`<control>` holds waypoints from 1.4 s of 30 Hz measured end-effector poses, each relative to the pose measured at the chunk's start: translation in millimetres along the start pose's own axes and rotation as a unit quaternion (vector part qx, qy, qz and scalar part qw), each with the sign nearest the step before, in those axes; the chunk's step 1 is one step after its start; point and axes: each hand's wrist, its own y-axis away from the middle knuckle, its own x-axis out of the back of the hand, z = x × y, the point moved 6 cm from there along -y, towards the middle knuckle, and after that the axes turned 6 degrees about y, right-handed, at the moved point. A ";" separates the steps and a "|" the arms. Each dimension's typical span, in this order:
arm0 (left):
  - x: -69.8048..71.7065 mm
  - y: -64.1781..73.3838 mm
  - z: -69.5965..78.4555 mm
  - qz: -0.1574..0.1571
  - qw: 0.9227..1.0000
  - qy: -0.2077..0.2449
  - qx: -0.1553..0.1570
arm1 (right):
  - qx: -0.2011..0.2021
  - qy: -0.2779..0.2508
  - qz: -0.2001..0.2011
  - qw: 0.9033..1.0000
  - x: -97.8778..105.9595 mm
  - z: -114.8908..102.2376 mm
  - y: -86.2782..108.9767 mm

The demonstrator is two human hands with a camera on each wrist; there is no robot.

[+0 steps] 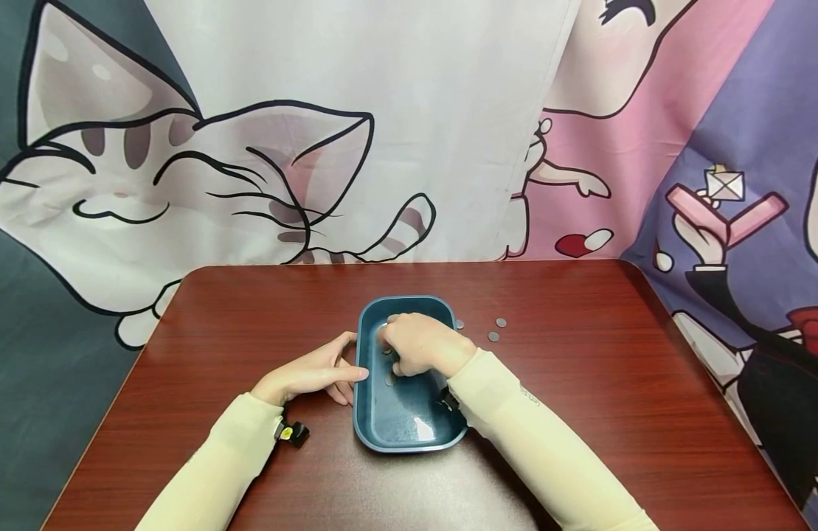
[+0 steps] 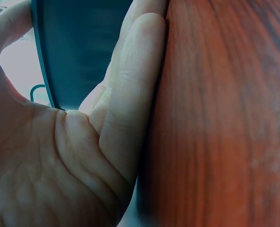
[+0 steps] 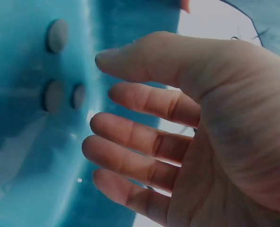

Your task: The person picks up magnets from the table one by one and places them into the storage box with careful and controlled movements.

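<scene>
A blue rectangular tray (image 1: 409, 435) stands on the table. My left hand (image 1: 319, 375) holds its left side, the thumb on the rim and the fingers along the outer wall. In the left wrist view, the tray's wall (image 2: 78, 52) lies between thumb and fingers. My right hand (image 1: 425, 344) reaches down into the tray over its far half. Seen from the right wrist, its fingers (image 3: 125, 156) are spread and gently bent, with nothing between them and the thumb. Coin-like grey discs (image 3: 58, 36) lie on the tray floor in front of the fingertips.
To the right of the tray lie more grey discs (image 1: 501, 322) on the reddish-brown table (image 1: 581, 383); one is close to the tray's wall. A cartoon-printed curtain (image 1: 448, 88) hangs behind the table. A small black device (image 1: 293, 434) is strapped to the left wrist.
</scene>
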 end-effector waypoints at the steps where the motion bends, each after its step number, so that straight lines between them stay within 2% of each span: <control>1: -0.1 -0.1 -0.1 0.000 1.000 0.000 0.000 | 0.000 -0.005 0.001 1.000 2.7 0.4 2.0; 10: -1.0 -0.5 -0.4 -0.001 1.000 -0.002 0.004 | 0.007 -0.009 0.046 0.999 23.5 8.3 20.8; 21: -1.6 -1.4 -0.1 0.004 1.000 -0.002 0.007 | -0.009 -0.050 0.094 0.994 32.2 32.6 48.9; 30: 0.1 0.5 1.6 0.011 1.000 -0.009 0.003 | -0.009 -0.037 0.142 0.989 24.5 73.3 76.3; 37: 0.2 -0.6 -1.2 0.009 1.000 -0.009 0.002 | -0.022 -0.043 0.152 0.987 12.2 104.3 94.2; 42: -0.1 -0.4 -0.2 0.009 1.000 -0.007 0.000 | -0.041 -0.034 0.139 0.989 -3.4 125.9 103.1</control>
